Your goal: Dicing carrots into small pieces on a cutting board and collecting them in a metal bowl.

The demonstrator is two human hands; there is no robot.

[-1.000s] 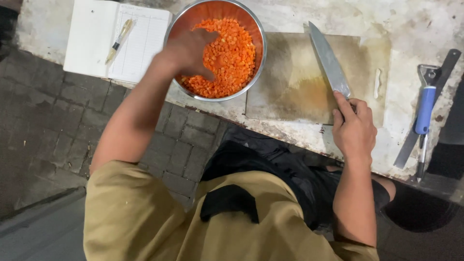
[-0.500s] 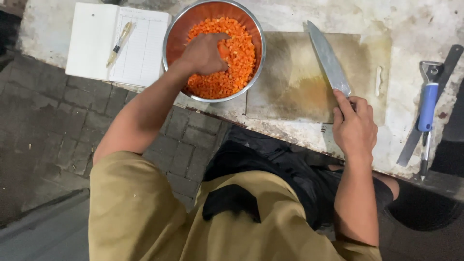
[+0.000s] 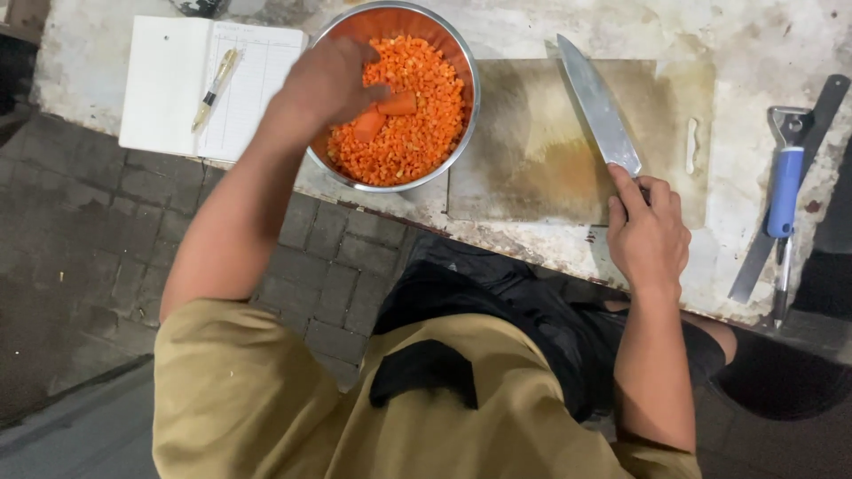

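In the head view, the left hand (image 3: 330, 82) is closing on carrot pieces (image 3: 383, 115) inside the steel bowl (image 3: 461, 133) of diced carrot (far left). The right hand (image 3: 648, 235) is gripping the knife (image 3: 599, 106), blade pointing far-left across the cutting board (image 3: 550, 151), just right of the bowl.

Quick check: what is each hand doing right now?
Left hand: closed on a carrot piece over the bowl.
Right hand: closed on the knife.

open notebook (image 3: 169, 89) with pen (image 3: 214, 87) on it | blue-handled peeler (image 3: 784, 177) | brick floor (image 3: 80, 222)
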